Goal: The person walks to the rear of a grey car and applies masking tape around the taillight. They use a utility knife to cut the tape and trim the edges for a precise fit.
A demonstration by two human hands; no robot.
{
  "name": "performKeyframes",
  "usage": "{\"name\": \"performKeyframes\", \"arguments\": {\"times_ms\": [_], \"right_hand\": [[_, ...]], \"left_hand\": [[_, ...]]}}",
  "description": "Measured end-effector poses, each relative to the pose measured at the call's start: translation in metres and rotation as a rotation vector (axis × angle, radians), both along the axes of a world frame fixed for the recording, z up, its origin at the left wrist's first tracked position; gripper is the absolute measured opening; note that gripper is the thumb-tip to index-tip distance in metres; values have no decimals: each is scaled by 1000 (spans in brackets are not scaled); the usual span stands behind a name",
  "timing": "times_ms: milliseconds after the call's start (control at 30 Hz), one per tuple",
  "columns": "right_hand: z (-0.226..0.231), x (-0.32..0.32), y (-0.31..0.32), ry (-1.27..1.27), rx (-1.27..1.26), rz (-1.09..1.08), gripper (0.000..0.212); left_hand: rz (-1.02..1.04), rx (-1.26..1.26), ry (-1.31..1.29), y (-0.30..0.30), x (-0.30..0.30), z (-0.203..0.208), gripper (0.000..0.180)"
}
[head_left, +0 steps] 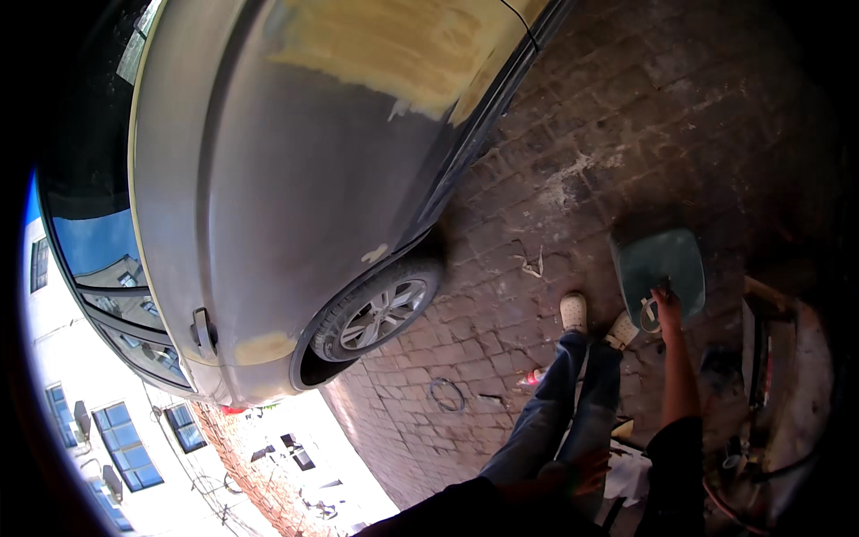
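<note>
My right hand (pixel 667 310), on an outstretched arm, is closed on a pale ring-shaped roll (pixel 649 315) that looks like tape. A small dark part shows by the fingertips, too dim to name. Behind this hand is a grey-green plastic piece with rounded corners (pixel 660 255), like a stool top or a bin; whether the hand touches it I cannot tell. My left hand (pixel 588 472) hangs low in front of my thighs, in shadow, its fingers apart and nothing visible in them. Left of me stands a grey car (pixel 295 170) with yellowish filler patches (pixel 385 54) on its side.
The car's wheel (pixel 380 313) is left of my pale clogs (pixel 574 311). On the brick paving lie a crumpled strip (pixel 531 263), a thin hoop (pixel 446 395) and a pink-and-white bottle (pixel 534 377). A wooden-edged frame (pixel 769 295) and dim clutter are at the right.
</note>
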State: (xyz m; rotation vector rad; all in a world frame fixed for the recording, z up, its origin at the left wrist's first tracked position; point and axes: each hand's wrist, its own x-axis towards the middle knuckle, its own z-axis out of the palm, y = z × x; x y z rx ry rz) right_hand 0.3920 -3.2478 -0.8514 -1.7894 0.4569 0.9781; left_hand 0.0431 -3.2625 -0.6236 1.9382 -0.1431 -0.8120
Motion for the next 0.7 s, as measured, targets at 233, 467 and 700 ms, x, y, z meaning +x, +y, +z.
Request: {"name": "performKeyframes", "arguments": {"times_ms": [233,467,700], "right_hand": [[-30,14,-2,-56,-52,-25,28],[21,-21,35,380,-94,-386,26],[84,-29,33,605,203,-643,32]], "left_hand": [[93,-52,-264,38,1,0,47],[152,-412,22,52,-14,42,40],[23,-546,6,129,0,43,41]]}}
